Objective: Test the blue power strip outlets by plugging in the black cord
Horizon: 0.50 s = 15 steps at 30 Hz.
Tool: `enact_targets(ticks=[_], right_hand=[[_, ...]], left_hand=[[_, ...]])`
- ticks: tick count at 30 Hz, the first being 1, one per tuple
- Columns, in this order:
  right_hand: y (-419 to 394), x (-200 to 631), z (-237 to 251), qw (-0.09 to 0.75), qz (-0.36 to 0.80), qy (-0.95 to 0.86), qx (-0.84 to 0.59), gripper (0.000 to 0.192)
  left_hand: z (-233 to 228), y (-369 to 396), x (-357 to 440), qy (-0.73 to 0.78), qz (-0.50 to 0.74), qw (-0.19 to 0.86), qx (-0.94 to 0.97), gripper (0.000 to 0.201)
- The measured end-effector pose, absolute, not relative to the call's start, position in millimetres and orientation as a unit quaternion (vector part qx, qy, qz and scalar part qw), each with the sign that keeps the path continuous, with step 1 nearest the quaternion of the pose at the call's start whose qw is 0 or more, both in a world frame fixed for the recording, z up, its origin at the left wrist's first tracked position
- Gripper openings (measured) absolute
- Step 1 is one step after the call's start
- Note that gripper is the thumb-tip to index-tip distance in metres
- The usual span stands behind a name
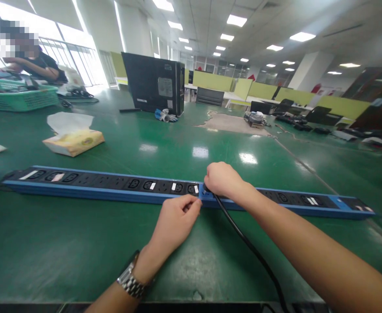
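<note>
A long blue and black power strip point(109, 188) lies across the green table, its sockets facing up and a few of them marked with white stickers. My right hand point(223, 179) is closed around a black plug at the strip's middle, mostly hidden by the fingers. From there a thick black cable point(243, 237) runs down past the table's near edge. Against the strip's front side rests my left hand point(179, 217), just left of the plug, with its fingers curled together. Whether those fingers pinch anything does not show. A metal watch point(132, 278) is on the left wrist.
Behind the strip stand a tissue pack point(76, 141) and a black computer case point(154, 84) with gloves point(166, 115) beside it. A green basket point(24, 99) is at the far left, near a seated person point(41, 65). Electronic parts point(256, 118) lie at the back right.
</note>
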State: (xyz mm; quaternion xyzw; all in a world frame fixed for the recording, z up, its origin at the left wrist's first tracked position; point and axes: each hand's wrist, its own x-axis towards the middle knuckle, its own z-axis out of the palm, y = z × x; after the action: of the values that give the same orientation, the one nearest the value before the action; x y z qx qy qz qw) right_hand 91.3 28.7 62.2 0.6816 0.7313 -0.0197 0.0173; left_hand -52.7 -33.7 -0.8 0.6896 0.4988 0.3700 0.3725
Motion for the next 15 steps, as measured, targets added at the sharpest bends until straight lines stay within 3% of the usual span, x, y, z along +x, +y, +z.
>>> enact_targets(ticks=[7,11,13,15], right_hand=[[18.5,82.0,56.0,0.028,0.007,0.738,0.674,0.03],[21.6,103.8,58.9,-0.015,-0.065,0.779,0.623,0.04],[27.7,124.7,52.3,-0.068,-0.128,0.782,0.606,0.051],[33.1,146.6,36.8,-0.13,-0.115,0.744,0.645,0.055]], left_hand=[[1.0,-44.2,-12.9,0.426,0.384,0.69,0.441,0.02],[-0.2,-34.8,-3.4,0.392,0.414,0.767,0.294,0.02],[-2.3,-28.8,-0.2,0.41,0.413,0.77,0.262,0.027],[1.5,-27.0,2.8,0.438,0.418,0.746,0.276,0.032]])
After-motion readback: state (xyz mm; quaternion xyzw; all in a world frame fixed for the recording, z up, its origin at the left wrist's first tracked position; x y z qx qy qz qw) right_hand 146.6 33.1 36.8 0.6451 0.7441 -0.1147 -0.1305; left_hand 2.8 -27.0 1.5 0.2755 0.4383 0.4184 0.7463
